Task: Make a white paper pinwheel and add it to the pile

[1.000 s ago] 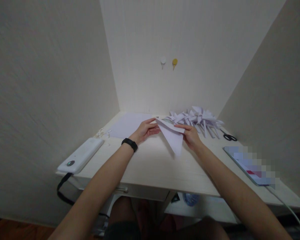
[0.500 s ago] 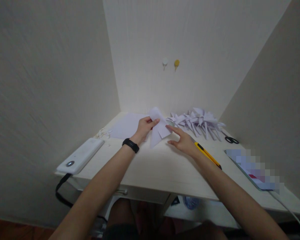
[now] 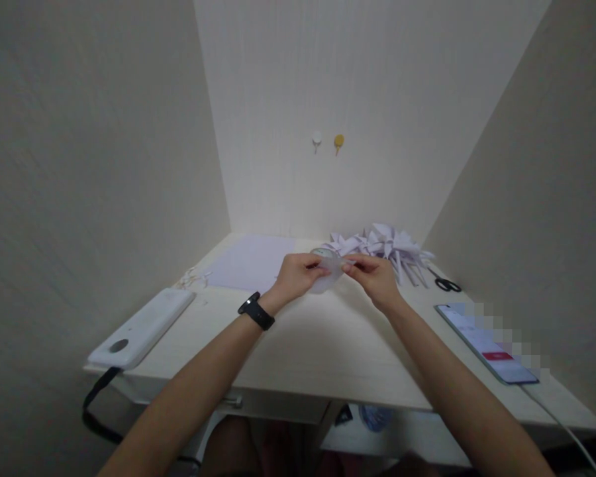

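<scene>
Paper (image 3: 329, 277), white and thin, is held over a pale wood-look desk (image 3: 302, 358), in front of the seated person. Its left side is clamped between thumb and fingers of the left hand (image 3: 298, 273), above a black wristwatch (image 3: 257, 310); its right edge is pinched by the right hand (image 3: 376, 275). Behind, white folded-paper pinwheels (image 3: 388, 244) are heaped near the wall, with black-handled scissors (image 3: 447, 285) placed beside them. A flat white sheet (image 3: 253, 260) is laid at far left; a lit grey-edged phone (image 3: 484, 340) is set at right.
</scene>
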The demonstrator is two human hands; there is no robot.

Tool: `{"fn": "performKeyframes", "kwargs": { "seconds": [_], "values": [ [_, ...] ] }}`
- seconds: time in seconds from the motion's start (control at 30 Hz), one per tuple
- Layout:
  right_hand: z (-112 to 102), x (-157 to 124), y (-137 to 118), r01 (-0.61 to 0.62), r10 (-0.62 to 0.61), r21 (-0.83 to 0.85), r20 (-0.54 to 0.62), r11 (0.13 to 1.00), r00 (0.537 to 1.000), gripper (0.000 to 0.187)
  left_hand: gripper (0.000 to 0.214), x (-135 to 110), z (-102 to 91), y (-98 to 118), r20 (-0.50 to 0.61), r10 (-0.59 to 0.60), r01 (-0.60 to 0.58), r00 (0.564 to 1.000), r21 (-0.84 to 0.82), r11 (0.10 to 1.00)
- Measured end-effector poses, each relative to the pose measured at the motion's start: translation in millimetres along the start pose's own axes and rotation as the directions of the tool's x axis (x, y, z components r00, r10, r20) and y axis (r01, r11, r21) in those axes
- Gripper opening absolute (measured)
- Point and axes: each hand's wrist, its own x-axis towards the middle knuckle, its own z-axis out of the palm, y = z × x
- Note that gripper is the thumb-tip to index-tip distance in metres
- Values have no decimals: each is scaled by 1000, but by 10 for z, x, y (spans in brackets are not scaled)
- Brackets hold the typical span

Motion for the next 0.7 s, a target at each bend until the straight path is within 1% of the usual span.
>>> {"fn": "performKeyframes", "kwargs": {
  "seconds": [0.1, 0.17, 0.27, 0.37, 0.53, 0.7],
  "values": [
    [24, 0, 45, -53, 54, 22, -48, 998, 997, 25, 7, -9, 37, -35, 39, -9, 9, 999, -10, 1000],
    [40, 0, 62, -73, 75, 22, -70, 997, 995, 26, 12, -17, 59, -51, 41, -9, 9, 999, -8, 1000],
    [53, -5, 65, -75, 77, 26, -63, 997, 995, 28, 19, -31, 87, -68, 13, -29, 29, 999, 12, 999],
    [53, -15, 43, -82, 86, 84, -42, 993, 995, 29, 24, -37, 103, -87, -9, -60, 60, 998, 5, 998],
    [54, -19, -13, -107, 118, 124, -80, 986, 990, 25, 23, -39, 105, -93, 6, -83, 84, 997, -93, 992],
    [56, -7, -9, -112, 127, 126, -118, 986, 985, 26, 22, -43, 112, -87, 46, -102, 107, 994, -123, 987]
  ]
}}
